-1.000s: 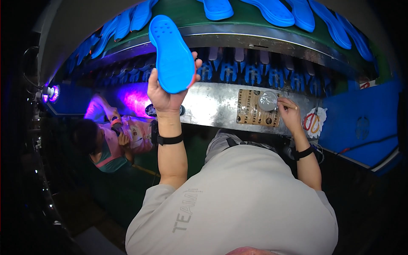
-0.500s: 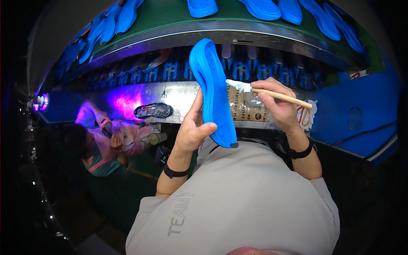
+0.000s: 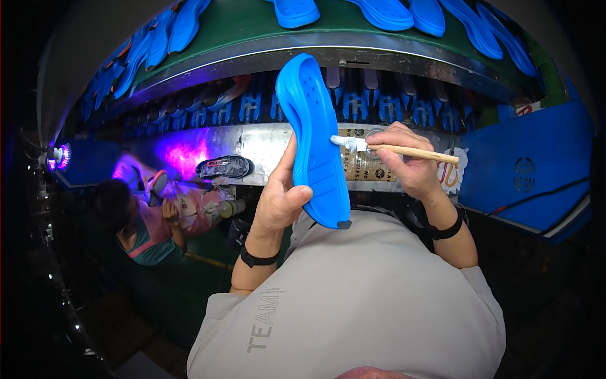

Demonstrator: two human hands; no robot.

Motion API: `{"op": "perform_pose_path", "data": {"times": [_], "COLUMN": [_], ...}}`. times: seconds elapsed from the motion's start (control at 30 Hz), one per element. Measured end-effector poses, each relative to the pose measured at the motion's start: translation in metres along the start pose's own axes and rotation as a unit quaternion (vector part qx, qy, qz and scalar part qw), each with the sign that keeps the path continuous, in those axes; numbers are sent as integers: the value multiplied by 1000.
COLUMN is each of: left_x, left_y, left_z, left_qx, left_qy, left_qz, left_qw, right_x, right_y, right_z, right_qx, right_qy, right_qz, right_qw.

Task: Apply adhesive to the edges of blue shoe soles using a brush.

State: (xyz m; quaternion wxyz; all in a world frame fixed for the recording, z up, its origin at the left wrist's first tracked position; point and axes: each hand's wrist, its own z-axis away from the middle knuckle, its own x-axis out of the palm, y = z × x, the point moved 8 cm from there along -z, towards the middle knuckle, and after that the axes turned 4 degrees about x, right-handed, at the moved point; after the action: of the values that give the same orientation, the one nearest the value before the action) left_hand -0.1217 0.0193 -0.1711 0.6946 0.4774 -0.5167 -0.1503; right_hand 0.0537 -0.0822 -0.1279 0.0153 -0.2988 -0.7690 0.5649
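A blue shoe sole [image 3: 314, 145] is held upright in front of me, its hollowed inner face turned partly to the right. My left hand [image 3: 283, 196] grips its left edge, thumb over the lower part. At the sole's lower tip sits a small dark patch. With closed fingers, my right hand [image 3: 409, 161] holds a brush [image 3: 413, 153] by its wooden handle. The brush's white, matted head meets the sole's right side near mid-length; whether it touches the inner face or the rim is hard to tell.
More blue soles [image 3: 385, 14] lie on a green conveyor belt [image 3: 243, 24] ahead. Shoe parts line a rack beneath it. A dark sole [image 3: 224, 167] rests on the metal bench [image 3: 255, 139], near purple light. A co-worker [image 3: 151, 221] sits at left; a blue cabinet [image 3: 524, 170] stands right.
The sole has turned so more of its inner face shows. My right hand has brought the brush slightly left and down against it. The co-worker's hands have shifted.
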Motion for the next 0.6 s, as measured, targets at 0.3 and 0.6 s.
{"op": "perform_pose_path", "data": {"times": [0.3, 0.6], "left_x": [-12, -12], "left_y": [7, 14], "left_z": [-3, 3], "left_qx": [35, 43], "left_qy": [-35, -9], "left_qz": [1, -38], "left_qw": [999, 998], "right_x": [9, 13], "right_y": [-11, -13], "right_z": [11, 8], "right_qx": [15, 9], "right_qy": [-54, -48], "right_qz": [-23, -25], "right_qw": [998, 998]}}
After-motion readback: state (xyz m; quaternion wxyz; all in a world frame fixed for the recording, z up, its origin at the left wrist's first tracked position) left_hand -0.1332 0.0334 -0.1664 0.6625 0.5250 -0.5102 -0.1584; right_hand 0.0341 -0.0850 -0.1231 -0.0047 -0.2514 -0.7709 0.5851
